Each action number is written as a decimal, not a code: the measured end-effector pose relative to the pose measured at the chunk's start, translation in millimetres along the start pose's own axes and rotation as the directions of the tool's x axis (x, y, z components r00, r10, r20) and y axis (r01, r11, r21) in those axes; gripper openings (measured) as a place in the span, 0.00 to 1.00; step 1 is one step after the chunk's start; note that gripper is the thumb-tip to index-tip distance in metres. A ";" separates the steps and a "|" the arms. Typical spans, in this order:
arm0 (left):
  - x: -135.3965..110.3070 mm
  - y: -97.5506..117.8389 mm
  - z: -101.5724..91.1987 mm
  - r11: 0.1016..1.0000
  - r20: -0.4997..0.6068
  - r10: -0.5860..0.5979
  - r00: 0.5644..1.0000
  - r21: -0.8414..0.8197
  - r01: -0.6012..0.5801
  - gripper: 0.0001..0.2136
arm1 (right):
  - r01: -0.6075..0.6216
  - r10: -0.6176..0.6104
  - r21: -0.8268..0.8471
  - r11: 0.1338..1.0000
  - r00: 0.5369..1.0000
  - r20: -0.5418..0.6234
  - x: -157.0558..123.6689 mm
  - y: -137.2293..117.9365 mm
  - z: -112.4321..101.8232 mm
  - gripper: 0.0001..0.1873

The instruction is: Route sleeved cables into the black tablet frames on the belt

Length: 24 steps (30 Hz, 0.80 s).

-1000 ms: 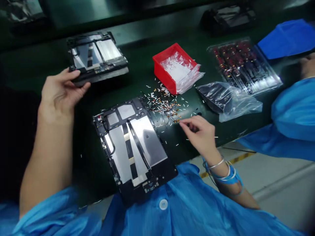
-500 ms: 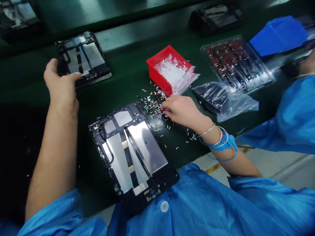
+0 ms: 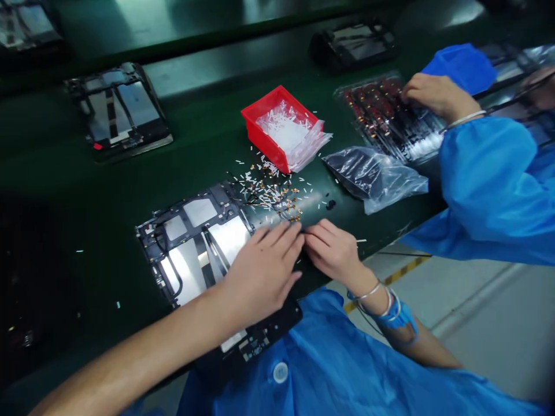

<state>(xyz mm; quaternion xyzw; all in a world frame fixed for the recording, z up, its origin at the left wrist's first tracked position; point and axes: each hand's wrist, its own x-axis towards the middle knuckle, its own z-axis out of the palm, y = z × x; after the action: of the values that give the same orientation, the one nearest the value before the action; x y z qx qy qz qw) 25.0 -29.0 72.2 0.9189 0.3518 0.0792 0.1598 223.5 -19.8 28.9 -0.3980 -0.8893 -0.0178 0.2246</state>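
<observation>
An opened tablet point(image 3: 182, 292) with silver panels and a black frame lies at the table's front edge. Across its right side reaches my left hand point(image 3: 264, 268), fingers stretched out, no object visible in it. Its fingertips meet those of my right hand point(image 3: 333, 248), just right of the tablet. My right fingers are pinched together; whatever they hold is too small to make out. Beyond both hands, small white strips point(image 3: 264, 193) are scattered along with thin dark cables with gold-coloured ends point(image 3: 292, 208).
Behind the strips stands a red bin point(image 3: 265, 141) with white pieces and a plastic bag. A second opened tablet point(image 3: 134, 107) lies back left. To the right are a dark plastic bag point(image 3: 368, 173), a clear tray point(image 3: 379, 115) of cables with a co-worker's hand point(image 3: 442, 98) over it, and a blue bin point(image 3: 463, 66).
My left hand has left the back tablet and come to the right hand. The right hand has moved from the scattered pieces towards me. A co-worker's hand now reaches over the clear tray.
</observation>
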 end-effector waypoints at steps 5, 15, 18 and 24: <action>1.5 9.2 10.2 0.990 0.212 0.081 0.974 0.093 -0.102 0.27 | -0.170 0.190 0.150 0.974 0.973 -0.130 -20.3 8.5 -2.3 0.09; 7.1 14.2 14.5 0.981 0.296 0.120 0.948 0.111 -0.159 0.31 | -0.495 0.490 0.013 0.869 0.855 -0.173 -11.4 48.3 6.8 0.09; 7.1 13.6 16.3 0.985 0.302 0.113 0.946 0.094 -0.148 0.30 | -0.474 0.471 0.013 0.880 0.870 -0.145 -11.8 45.4 9.1 0.09; 6.2 13.4 17.2 0.986 0.301 0.111 0.947 0.084 -0.142 0.30 | -0.528 0.534 0.078 0.846 0.839 -0.104 -12.3 44.9 -4.9 0.08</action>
<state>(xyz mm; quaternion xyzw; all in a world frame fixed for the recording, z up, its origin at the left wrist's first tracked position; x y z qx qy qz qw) 42.3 -38.3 61.0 0.9483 0.2679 -0.0673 0.1565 264.7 1.2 21.6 -0.6215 -0.7291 0.0414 0.2836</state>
